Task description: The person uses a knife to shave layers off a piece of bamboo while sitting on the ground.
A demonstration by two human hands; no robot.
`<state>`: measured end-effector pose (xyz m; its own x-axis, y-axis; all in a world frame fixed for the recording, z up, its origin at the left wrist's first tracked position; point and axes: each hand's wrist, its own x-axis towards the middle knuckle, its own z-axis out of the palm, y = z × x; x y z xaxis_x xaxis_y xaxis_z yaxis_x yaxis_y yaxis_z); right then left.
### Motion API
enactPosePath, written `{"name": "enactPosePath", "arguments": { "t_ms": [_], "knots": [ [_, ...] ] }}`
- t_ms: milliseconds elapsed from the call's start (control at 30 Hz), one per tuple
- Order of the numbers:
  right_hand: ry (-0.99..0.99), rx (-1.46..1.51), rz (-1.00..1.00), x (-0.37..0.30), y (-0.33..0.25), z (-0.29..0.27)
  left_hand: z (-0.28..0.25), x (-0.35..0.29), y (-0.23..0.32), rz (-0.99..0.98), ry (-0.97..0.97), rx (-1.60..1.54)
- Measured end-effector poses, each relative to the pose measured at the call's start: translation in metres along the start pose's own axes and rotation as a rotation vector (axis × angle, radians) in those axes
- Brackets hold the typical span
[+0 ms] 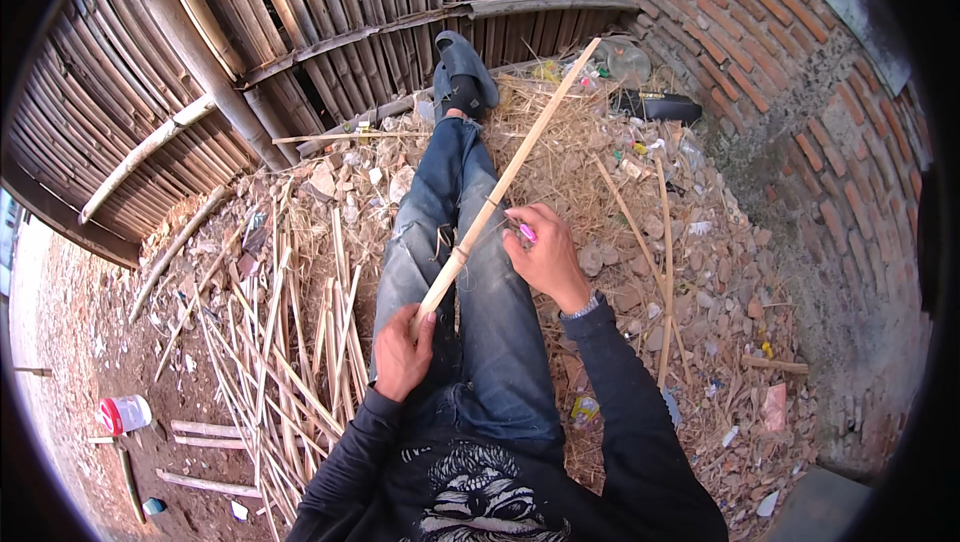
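Note:
A long, pale split-bamboo strip (520,154) slants over my legs, with its far end up and to the right. My left hand (403,354) is closed around its lower end. A darker node ring crosses the strip at its lower middle, where thin loose fibres hang. Just right of the strip, my right hand (548,255) is closed with curled fingers on a small bright pink object (527,233); its kind is mostly hidden by the fingers. My legs in worn blue jeans (497,317) stretch out under the strip.
Several cut bamboo strips (262,367) lie heaped on the ground at left. A white and red tub (124,415) lies farther left. Rubble, straw and litter cover the ground. A bamboo wall (350,12) stands ahead, a brick wall (800,157) at right, with a black object (655,107) near it.

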<state>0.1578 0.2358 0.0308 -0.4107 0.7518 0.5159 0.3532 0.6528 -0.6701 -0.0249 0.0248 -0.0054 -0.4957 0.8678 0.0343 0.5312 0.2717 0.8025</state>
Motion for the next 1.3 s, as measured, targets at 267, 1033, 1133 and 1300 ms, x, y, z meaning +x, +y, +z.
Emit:
{"name": "enactPosePath", "arguments": {
  "t_ms": [267,1033,1133,1300],
  "knots": [
    [-0.355,-0.139,-0.031,0.001,-0.004,0.011,0.007,0.002,-0.012,0.072,-0.007,0.037],
    [-0.409,-0.34,-0.004,-0.049,-0.006,0.036,0.039,0.022,-0.022,-0.087,-0.27,-0.014],
    [-0.32,-0.22,0.002,-0.05,0.002,0.04,0.043,0.024,-0.031,-0.123,-0.283,-0.004],
    [-0.291,0.782,0.912,-0.036,0.023,0.043,0.035,0.039,-0.041,-0.133,-0.436,-0.162]
  ]
}}
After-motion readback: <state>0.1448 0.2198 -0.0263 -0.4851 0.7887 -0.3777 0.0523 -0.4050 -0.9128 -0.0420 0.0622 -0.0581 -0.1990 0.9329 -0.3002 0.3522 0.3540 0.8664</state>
